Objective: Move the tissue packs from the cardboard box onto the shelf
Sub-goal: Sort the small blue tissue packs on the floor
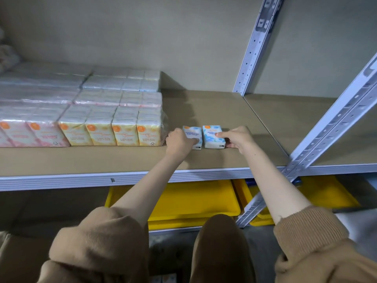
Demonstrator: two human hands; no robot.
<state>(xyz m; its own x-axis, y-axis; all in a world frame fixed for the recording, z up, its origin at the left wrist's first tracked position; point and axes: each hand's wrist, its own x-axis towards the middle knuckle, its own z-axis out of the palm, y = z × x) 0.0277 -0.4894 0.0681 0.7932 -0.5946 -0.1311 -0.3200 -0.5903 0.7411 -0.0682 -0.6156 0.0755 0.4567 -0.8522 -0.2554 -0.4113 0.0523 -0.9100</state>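
We are at the placing step. Two blue tissue packs stand on the shelf (204,111) just right of the yellow bundle (114,131), side by side and almost touching. Our left hand (179,142) curls over the nearer pack (191,130), fingers wrapped down its front. Our right hand (237,138) pinches the farther pack (213,137), thumb on its face and the other fingers curled round the edge away from the bundle. Both forearms reach forward over the shelf's front lip, wrists low. Next, we judge, both grips must let go without tipping the packs, then reach for the cardboard box, which we cannot make out here.
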